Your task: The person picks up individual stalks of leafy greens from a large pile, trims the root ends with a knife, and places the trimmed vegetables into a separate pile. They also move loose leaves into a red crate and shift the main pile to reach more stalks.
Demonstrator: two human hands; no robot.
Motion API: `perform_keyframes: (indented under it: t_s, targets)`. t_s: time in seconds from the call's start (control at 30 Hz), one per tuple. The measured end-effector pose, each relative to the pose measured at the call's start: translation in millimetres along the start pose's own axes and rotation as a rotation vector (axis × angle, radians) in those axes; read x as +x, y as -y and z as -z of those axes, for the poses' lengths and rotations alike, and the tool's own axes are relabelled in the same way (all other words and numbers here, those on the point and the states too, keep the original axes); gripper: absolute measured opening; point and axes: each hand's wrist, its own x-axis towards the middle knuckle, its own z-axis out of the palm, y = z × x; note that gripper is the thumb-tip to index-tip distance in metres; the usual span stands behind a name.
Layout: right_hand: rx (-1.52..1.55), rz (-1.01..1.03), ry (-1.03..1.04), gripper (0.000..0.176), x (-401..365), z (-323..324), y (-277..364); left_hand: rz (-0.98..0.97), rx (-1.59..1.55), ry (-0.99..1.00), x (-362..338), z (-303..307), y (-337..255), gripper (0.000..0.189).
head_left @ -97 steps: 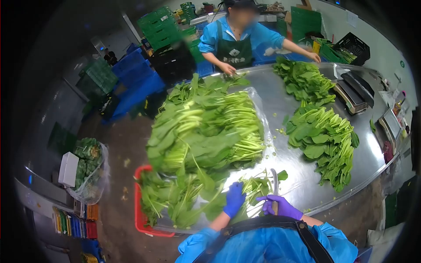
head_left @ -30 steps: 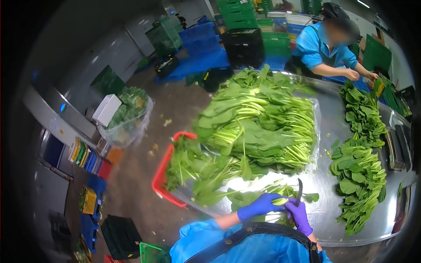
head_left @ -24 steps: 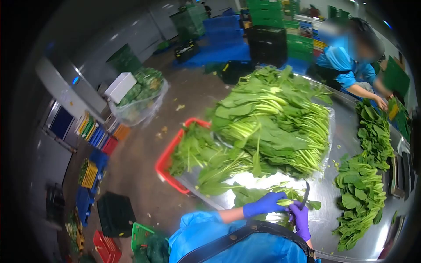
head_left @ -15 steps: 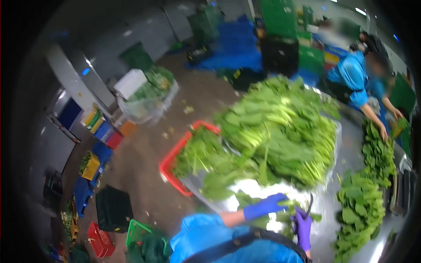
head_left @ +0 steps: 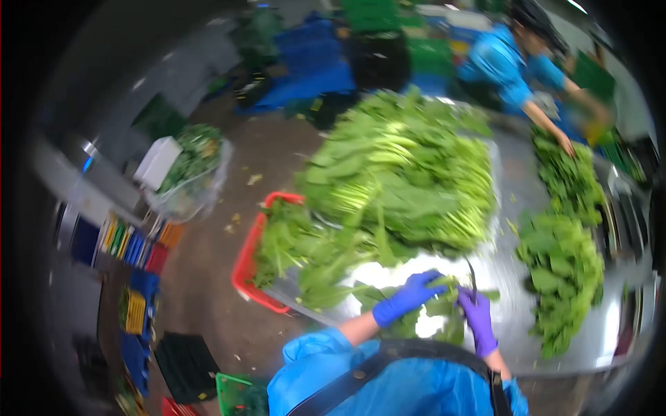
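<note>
Both of my hands wear purple gloves, close together over the near edge of a metal table (head_left: 517, 277). My left hand (head_left: 409, 299) is closed around the stem end of a leafy green vegetable (head_left: 444, 283). Right beside it, my right hand (head_left: 477, 319) grips a small knife (head_left: 473, 272); its thin dark blade points away from me and its handle is hidden in the glove. Loose leaves (head_left: 447, 315) lie under and between my hands. Beyond them rises a large pile of leafy greens (head_left: 409, 187), stems mostly toward the right and front.
A red crate (head_left: 246, 267) with leaves stands at the table's left. Rows of greens (head_left: 562, 277) lie along the right side, where a co-worker's hand (head_left: 565, 144) touches the far bunch. On the floor are a dark crate (head_left: 186, 367) and a bagged bin of leaves (head_left: 187, 180).
My view has turned, so the surroundings appear shifted left. Both hands stay together at the stem with the knife. The co-worker's nearer hand remains on the far greens.
</note>
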Motion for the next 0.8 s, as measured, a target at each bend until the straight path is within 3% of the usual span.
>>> perform_keyframes:
  t_s: [0.03, 0.1, 0.27, 0.47, 0.73, 0.8]
  targets:
    - [-0.117, -0.049, -0.018, 0.031, -1, 6, 10, 0.03, 0.026, 0.008, 3, 1, -2, 0.059]
    - [-0.262, 0.137, -0.066, 0.033, 0, 12, 7, -0.036, 0.047, -0.101, 2, -6, 5, 0.051]
    - [-0.278, 0.168, -0.122, 0.032, -6, 6, 14, -0.02, -0.127, 0.022, 5, -7, -8, 0.041]
    - [-0.474, 0.286, -0.184, 0.028, -5, -5, 18, -0.065, -0.043, 0.092, 2, -20, -1, 0.034]
    - [-0.529, 0.243, -0.22, 0.025, -1, -4, -16, 0.014, -0.054, 0.098, -4, -14, 10, 0.034]
    - [-0.52, 0.217, -0.204, 0.024, -5, -8, -13, -0.052, -0.157, 0.018, -8, -19, 20, 0.037]
